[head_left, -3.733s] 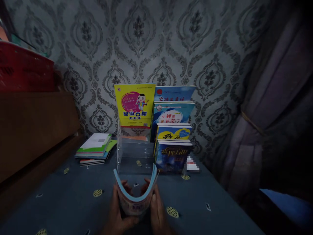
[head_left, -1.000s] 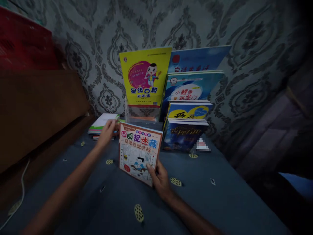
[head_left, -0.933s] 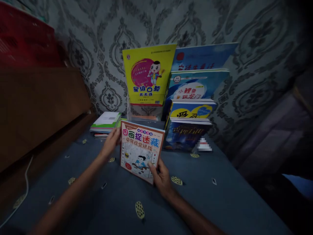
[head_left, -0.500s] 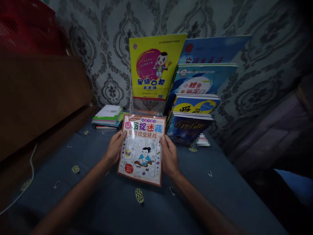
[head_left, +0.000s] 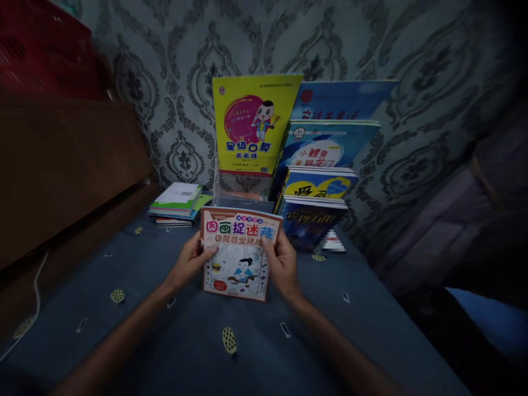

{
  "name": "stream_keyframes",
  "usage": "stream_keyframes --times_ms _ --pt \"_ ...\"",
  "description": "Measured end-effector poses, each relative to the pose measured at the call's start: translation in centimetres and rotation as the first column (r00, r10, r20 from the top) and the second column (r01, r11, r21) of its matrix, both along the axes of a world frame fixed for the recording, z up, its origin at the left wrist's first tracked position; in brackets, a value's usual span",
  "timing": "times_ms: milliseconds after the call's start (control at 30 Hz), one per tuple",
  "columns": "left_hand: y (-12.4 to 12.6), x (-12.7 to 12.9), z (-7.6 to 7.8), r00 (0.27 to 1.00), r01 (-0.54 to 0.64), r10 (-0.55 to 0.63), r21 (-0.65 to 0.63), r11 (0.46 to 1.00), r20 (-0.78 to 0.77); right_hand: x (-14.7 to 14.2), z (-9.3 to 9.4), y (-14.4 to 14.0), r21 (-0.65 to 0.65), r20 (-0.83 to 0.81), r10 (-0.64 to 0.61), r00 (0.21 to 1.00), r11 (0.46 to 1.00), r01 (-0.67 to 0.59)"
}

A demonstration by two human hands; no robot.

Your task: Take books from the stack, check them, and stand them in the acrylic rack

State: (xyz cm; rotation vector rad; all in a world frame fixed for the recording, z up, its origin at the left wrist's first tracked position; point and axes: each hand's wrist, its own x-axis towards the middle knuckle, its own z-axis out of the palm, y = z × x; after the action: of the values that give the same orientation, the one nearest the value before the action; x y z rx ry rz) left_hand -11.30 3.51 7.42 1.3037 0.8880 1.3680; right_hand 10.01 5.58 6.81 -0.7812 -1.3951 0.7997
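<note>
Now both of my hands hold the thin picture book with the orange edge and colourful letters (head_left: 240,254); a second ago only my right hand had it. It stands up over the dark blue cloth with small yellow ovals (head_left: 124,330), its cover facing me. Behind the picture book is the clear plastic book stand (head_left: 243,195), with a tall yellow book (head_left: 253,124) in its back step. Right of the picture book are blue books in steps (head_left: 325,165). Behind it to the left lies a flat pile of thin books (head_left: 177,202). My left hand (head_left: 190,264) grips its left edge. My right hand (head_left: 281,264) grips its right edge.
</note>
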Motion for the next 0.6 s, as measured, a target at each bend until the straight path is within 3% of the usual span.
stream_keyframes --times_ms 133,333,467,600 --pt "-0.6 -1.4 -0.1 0.995 0.026 -0.022 0.042 0.999 -0.093 1.7 -0.2 -0.8 0.032 0.176 0.032 0.984 0.999 -0.039" --pt "-0.8 -2.9 1.2 0.962 0.087 -0.067 0.063 0.994 -0.266 4.6 1.6 -0.8 0.018 0.396 0.149 0.906 0.985 -0.170" --pt "-0.2 -2.8 3.2 0.953 0.074 -0.036 0.118 0.990 -0.299 5.1 2.9 0.2 0.019 0.399 0.186 0.898 0.977 -0.212" --pt "1.8 -2.5 6.8 0.904 0.003 0.116 0.278 0.961 -0.412 5.2 5.8 2.1 0.113 0.424 0.105 0.899 0.979 -0.168"
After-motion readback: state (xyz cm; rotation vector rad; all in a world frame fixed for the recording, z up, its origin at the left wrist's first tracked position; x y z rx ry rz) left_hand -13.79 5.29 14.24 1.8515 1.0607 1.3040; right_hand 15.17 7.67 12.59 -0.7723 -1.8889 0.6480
